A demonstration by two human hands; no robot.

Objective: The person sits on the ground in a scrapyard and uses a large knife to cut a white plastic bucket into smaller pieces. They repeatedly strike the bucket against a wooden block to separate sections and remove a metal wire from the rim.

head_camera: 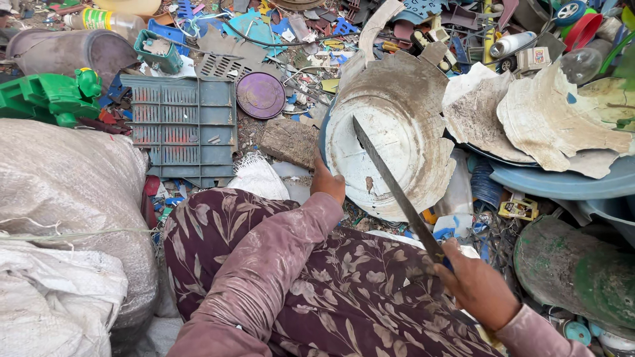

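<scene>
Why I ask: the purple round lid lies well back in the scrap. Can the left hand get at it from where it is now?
Probably yes. The left hand grips the rim of the broken white basin; the purple lid lies uncovered beyond it, with only a low brown block between. It would have to release the basin first.

Upper left of the frame: a grey-blue slatted crate panel (178, 124) lying flat, a round purple lid (260, 95) just beside its upper right corner. Further left, a green plastic toy (49, 97) and a dusty dark drum (63, 51). Along the left edge, bulging woven sacks (66, 192). Upper right: broken off-white plastic shards (562, 119) resting on a blue basin rim (562, 182). Lower right, a grimy green round lid (582, 274).
</scene>
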